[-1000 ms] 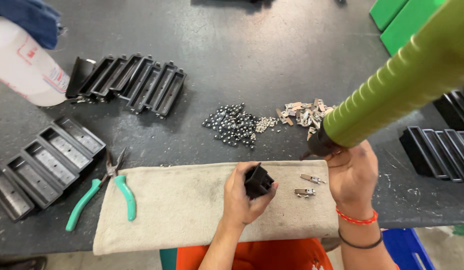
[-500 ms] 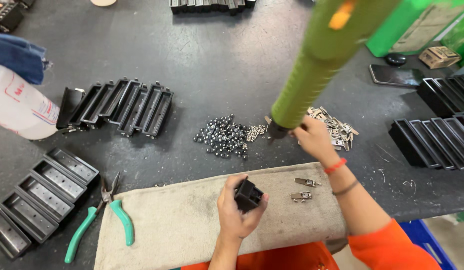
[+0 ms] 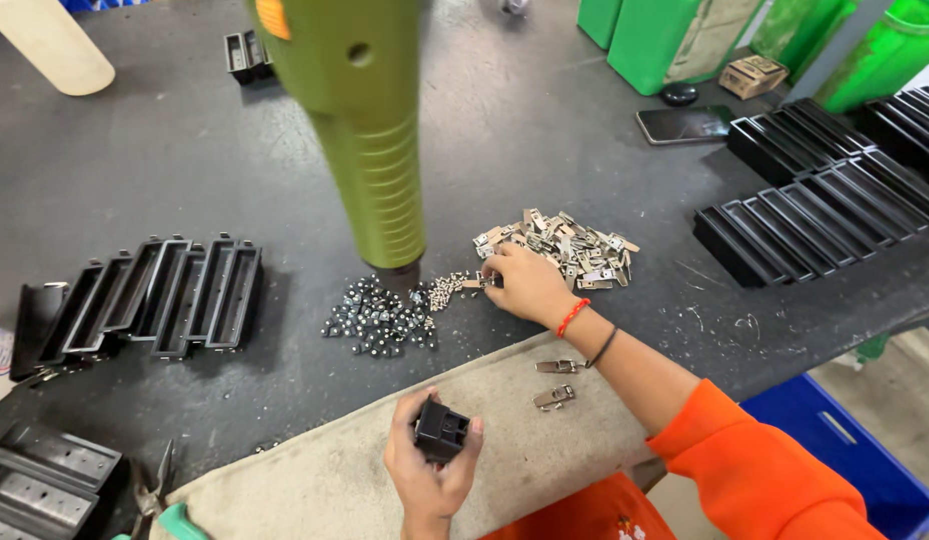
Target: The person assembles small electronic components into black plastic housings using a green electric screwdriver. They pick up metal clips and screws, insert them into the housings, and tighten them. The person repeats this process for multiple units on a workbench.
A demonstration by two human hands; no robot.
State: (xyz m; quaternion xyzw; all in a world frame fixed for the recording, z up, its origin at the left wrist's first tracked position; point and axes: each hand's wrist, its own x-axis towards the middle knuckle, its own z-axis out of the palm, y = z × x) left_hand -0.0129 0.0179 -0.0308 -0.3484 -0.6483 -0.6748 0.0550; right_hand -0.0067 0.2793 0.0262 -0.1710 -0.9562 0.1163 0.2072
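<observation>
- The left hand is at the near edge of the desk, fingers wrapped round a small black block and holding it upright above the beige cloth.
- The cloth lies along the near edge; two small metal clasps rest on it, just right of the block and close under the right forearm.
- At the near left corner, the green handles of a pair of pliers poke out beside two black trays.
- The right hand reaches further out across the cloth, fingertips pinched down at the near-left edge of a heap of silvery metal clips; what sits between the fingers is too small to tell.
- Just left of that hand lie a few small screws, then a pile of dark nuts.
- A green power screwdriver hangs nose-down over the spot between the nuts and the screws.
- A row of black open housings stands on edge towards the left side of the desk.
- More black housings are lined up along the right edge.
- Towards the far right corner lie a phone, a small cardboard box and green bins.
</observation>
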